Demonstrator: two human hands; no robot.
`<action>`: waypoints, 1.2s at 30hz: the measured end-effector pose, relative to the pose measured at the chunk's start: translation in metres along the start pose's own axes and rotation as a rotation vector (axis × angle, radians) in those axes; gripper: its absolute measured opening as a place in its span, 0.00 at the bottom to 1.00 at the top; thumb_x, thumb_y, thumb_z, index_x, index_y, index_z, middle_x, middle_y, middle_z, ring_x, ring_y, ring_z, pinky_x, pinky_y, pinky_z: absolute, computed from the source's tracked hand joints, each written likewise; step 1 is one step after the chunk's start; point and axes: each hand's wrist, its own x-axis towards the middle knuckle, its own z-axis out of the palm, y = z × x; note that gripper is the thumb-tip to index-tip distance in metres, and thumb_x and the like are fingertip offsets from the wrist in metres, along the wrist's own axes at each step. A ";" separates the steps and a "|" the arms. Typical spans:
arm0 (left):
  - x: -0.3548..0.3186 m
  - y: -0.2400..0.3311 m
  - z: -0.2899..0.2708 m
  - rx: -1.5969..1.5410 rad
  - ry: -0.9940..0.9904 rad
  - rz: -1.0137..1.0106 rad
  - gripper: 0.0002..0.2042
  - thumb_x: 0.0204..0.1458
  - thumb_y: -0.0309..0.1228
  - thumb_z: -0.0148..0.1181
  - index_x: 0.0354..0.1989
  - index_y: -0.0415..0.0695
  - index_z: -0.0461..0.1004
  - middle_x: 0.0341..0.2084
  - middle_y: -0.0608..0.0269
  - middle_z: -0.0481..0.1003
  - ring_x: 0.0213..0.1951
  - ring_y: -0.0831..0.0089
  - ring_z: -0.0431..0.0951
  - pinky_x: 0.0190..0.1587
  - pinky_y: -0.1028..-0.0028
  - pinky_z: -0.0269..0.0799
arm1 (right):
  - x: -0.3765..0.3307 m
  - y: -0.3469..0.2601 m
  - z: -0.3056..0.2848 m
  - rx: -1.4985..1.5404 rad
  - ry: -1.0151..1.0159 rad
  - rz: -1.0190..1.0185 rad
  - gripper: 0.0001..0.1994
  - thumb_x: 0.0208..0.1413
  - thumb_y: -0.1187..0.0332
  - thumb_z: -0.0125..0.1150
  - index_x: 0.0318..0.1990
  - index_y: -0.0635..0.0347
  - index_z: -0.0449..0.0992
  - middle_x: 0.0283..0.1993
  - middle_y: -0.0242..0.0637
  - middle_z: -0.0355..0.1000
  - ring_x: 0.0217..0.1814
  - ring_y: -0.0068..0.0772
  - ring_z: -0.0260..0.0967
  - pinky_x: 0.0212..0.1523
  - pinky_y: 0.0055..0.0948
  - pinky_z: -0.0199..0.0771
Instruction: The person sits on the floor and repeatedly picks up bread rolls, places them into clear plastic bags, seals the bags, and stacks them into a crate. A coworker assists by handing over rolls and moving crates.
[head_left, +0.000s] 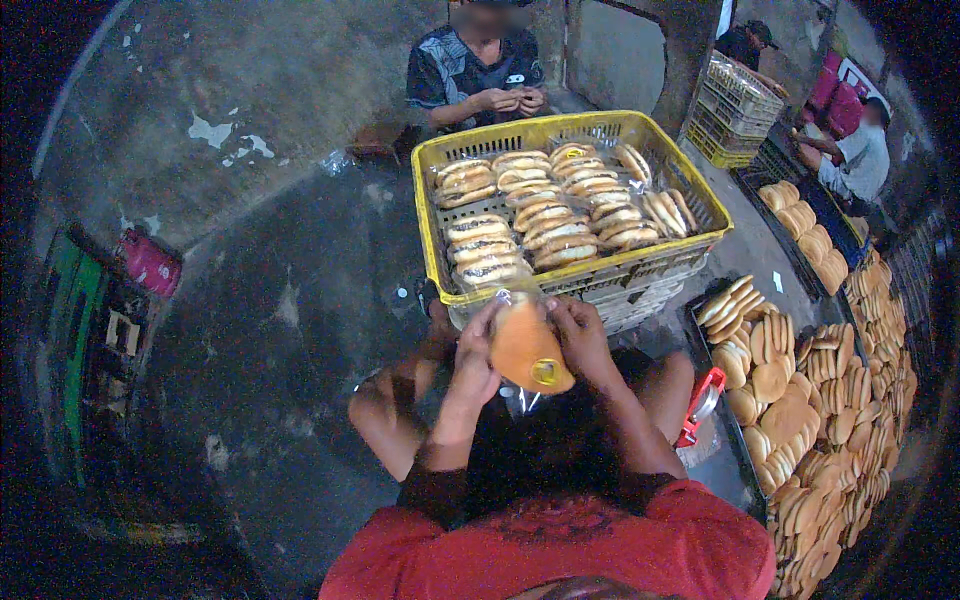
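A round, flat golden-brown bread (525,343) in a clear plastic bag with a yellow sticker is held up over my lap. My left hand (479,350) grips its left side, fingers closed on the bag. On the opposite side, my right hand (582,338) pinches the bag near its upper edge. Just beyond both hands stands a yellow plastic crate (445,288), holding several rows of bagged filled breads (487,247). Beside my right knee is a red tape dispenser (700,408).
Unbagged breads (790,410) lie in trays and big piles to my right. Across the crate sits a person (470,75) with hands together. Other people (860,155) sit farther back near stacked crates (735,105). A pink gas cylinder (148,262) stands at the left.
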 end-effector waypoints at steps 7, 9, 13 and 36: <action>-0.008 0.007 -0.004 0.335 -0.127 0.090 0.20 0.48 0.25 0.61 0.51 0.34 0.72 0.49 0.56 0.73 0.50 0.68 0.74 0.55 0.68 0.68 | -0.009 -0.007 0.001 0.285 -0.400 0.184 0.14 0.63 0.60 0.54 0.37 0.64 0.76 0.29 0.26 0.71 0.29 0.18 0.63 0.31 0.22 0.66; -0.006 0.008 -0.001 0.476 -0.031 0.103 0.18 0.48 0.22 0.60 0.50 0.34 0.74 0.41 0.61 0.75 0.45 0.71 0.75 0.52 0.70 0.69 | -0.016 -0.016 -0.002 0.249 -0.219 -0.036 0.13 0.61 0.61 0.56 0.39 0.65 0.75 0.34 0.29 0.71 0.33 0.20 0.64 0.36 0.23 0.67; -0.006 -0.002 0.009 0.450 -0.063 0.185 0.15 0.52 0.23 0.58 0.48 0.34 0.72 0.35 0.64 0.72 0.41 0.74 0.74 0.47 0.73 0.70 | -0.025 -0.034 -0.010 0.138 -0.170 -0.175 0.12 0.53 0.66 0.63 0.40 0.67 0.75 0.42 0.33 0.67 0.43 0.26 0.64 0.47 0.25 0.63; -0.002 -0.044 0.028 0.770 0.086 0.392 0.07 0.54 0.20 0.58 0.41 0.37 0.71 0.32 0.63 0.76 0.36 0.77 0.75 0.42 0.77 0.69 | -0.033 -0.036 -0.032 -0.257 0.045 -0.334 0.06 0.54 0.77 0.58 0.39 0.66 0.72 0.37 0.36 0.68 0.41 0.27 0.66 0.42 0.25 0.68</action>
